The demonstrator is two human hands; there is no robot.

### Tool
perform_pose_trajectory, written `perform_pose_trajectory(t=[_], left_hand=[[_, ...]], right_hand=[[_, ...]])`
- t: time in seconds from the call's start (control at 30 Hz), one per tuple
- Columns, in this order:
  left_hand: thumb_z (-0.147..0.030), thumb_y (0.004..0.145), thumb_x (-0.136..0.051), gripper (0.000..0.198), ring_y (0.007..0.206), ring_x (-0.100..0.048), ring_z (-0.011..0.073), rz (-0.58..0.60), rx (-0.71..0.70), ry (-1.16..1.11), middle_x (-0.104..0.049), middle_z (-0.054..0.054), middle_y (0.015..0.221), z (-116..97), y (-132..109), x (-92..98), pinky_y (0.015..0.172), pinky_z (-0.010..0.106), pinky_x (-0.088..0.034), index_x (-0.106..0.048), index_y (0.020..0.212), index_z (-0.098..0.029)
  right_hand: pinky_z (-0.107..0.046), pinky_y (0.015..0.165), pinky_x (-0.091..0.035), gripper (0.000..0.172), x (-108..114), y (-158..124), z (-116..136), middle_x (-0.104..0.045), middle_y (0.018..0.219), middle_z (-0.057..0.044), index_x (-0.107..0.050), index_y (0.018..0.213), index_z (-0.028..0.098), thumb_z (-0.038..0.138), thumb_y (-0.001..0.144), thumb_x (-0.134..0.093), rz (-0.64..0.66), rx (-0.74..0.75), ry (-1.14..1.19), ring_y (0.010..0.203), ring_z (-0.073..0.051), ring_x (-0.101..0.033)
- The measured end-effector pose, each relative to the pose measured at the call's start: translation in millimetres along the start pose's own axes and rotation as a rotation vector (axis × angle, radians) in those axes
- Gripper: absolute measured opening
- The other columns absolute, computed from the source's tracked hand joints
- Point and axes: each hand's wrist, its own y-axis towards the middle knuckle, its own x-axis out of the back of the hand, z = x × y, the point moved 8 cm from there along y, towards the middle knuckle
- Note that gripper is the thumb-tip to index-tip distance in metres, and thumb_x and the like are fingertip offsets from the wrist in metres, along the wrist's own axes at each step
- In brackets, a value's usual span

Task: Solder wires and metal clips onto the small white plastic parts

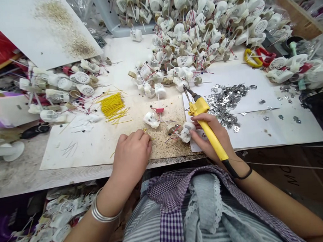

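Observation:
My right hand (213,135) is wrapped round a yellow soldering gun (211,137), its dark tip pointing up and away from me. The thumb and fingers of the same hand also touch a small white plastic assembly (186,132) with thin red and dark wires. My left hand (133,150) is closed above the board's front edge; yellow wire ends (145,130) show at its fingertips, and the rest is hidden. Between the hands and slightly farther off lies another white assembly (151,120), beside a small red part (159,110).
Cut yellow wires (112,105) are piled left of centre. Small metal plates (225,101) lie on white paper at right. A large heap of white assemblies (190,38) fills the back, near red-handled (265,56) and yellow-handled tools (252,58). More assemblies (64,82) lie left.

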Motion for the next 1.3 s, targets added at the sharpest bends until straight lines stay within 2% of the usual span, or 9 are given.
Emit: perform_pose_trajectory(t=[0.17, 0.27, 0.37, 0.47, 0.57, 0.67, 0.8, 1.03, 1.3], left_hand=[[-0.017, 0.084, -0.055, 0.010, 0.062, -0.061, 0.0194, 0.041, 0.089, -0.205, -0.064, 0.004, 0.076, 1.7, 1.5, -1.6, 0.053, 0.031, -0.040, -0.061, 0.076, -0.018], [-0.019, 0.084, -0.057, 0.005, 0.056, -0.060, 0.0126, -0.079, 0.193, -0.635, -0.064, -0.003, 0.067, 3.8, -5.2, 3.1, 0.053, 0.024, -0.045, -0.062, 0.083, -0.020], [-0.017, 0.088, -0.059, 0.012, 0.066, -0.065, 0.0106, -0.259, 0.165, -0.851, -0.070, -0.002, 0.079, -5.1, -12.2, 9.1, 0.064, 0.022, -0.052, -0.065, 0.097, -0.020], [-0.013, 0.091, -0.056, 0.023, 0.086, -0.067, 0.0118, -0.338, -0.109, -0.786, -0.072, 0.003, 0.098, -33.8, -13.6, 15.4, 0.077, 0.023, -0.054, -0.064, 0.111, -0.021], [-0.016, 0.091, -0.058, 0.020, 0.086, -0.064, 0.0163, -0.360, -0.241, -0.540, -0.070, 0.006, 0.102, -53.3, -10.7, 17.2, 0.072, 0.028, -0.052, -0.066, 0.109, -0.021], [-0.022, 0.087, -0.063, 0.013, 0.093, -0.057, 0.0245, -0.370, -0.137, -0.366, -0.067, 0.009, 0.110, -53.5, -2.1, 21.5, 0.078, 0.039, -0.050, -0.070, 0.098, -0.023], [-0.025, 0.086, -0.064, 0.007, 0.116, -0.044, 0.0329, -0.282, 0.018, -0.432, -0.057, 0.009, 0.131, -48.5, 8.5, 22.0, 0.093, 0.052, -0.040, -0.071, 0.085, -0.024], [-0.025, 0.085, -0.065, 0.006, 0.118, -0.043, 0.0311, -0.207, 0.109, -0.594, -0.057, 0.007, 0.129, -45.4, 13.8, 12.8, 0.094, 0.053, -0.037, -0.070, 0.083, -0.024], [-0.025, 0.085, -0.064, 0.007, 0.118, -0.044, 0.0317, -0.262, 0.057, -0.508, -0.061, 0.008, 0.124, -53.7, 12.5, 21.3, 0.098, 0.054, -0.035, -0.071, 0.085, -0.024]], right_hand=[[-0.035, 0.080, -0.057, 0.034, 0.3, 2.1, -4.8, -0.063, 0.110, -0.003, -0.053, 0.114, 0.027, 0.022, 0.082, -0.066, -0.029, -0.017, 0.072, 0.087, -0.017, -0.065], [-0.035, 0.081, -0.057, 0.034, -0.4, 5.2, -6.0, -0.062, 0.111, -0.004, -0.053, 0.114, 0.027, 0.022, 0.083, -0.066, -0.029, -0.007, 0.084, 0.087, -0.017, -0.065], [-0.035, 0.082, -0.057, 0.034, -3.4, 8.1, -5.6, -0.062, 0.110, -0.003, -0.053, 0.114, 0.027, 0.022, 0.083, -0.065, -0.010, 0.011, 0.076, 0.087, -0.016, -0.066], [-0.035, 0.084, -0.056, 0.034, -7.9, 10.7, -2.4, -0.062, 0.112, -0.003, -0.052, 0.115, 0.028, 0.023, 0.084, -0.065, 0.007, 0.042, 0.063, 0.091, -0.017, -0.067], [-0.036, 0.087, -0.056, 0.033, -11.6, 12.3, 2.3, -0.063, 0.111, -0.003, -0.052, 0.115, 0.028, 0.024, 0.085, -0.065, 0.021, 0.071, 0.037, 0.095, -0.019, -0.067], [-0.036, 0.088, -0.055, 0.034, -10.2, 9.7, 8.9, -0.064, 0.109, -0.003, -0.052, 0.115, 0.028, 0.023, 0.085, -0.065, 0.017, 0.113, 0.007, 0.096, -0.020, -0.067], [-0.037, 0.087, -0.056, 0.035, 1.5, -4.9, 21.9, -0.065, 0.107, -0.004, -0.051, 0.115, 0.029, 0.016, 0.085, -0.064, -0.064, 0.213, -0.003, 0.100, -0.021, -0.067], [-0.037, 0.083, -0.059, 0.037, -4.1, -28.3, 31.3, -0.068, 0.104, -0.002, -0.049, 0.114, 0.032, 0.010, 0.086, -0.059, 0.003, 0.276, 0.071, 0.098, -0.021, -0.069], [-0.036, 0.083, -0.059, 0.035, -4.4, -28.6, 31.9, -0.067, 0.106, -0.003, -0.047, 0.115, 0.031, 0.010, 0.088, -0.056, -0.010, 0.285, 0.061, 0.099, -0.020, -0.069]])
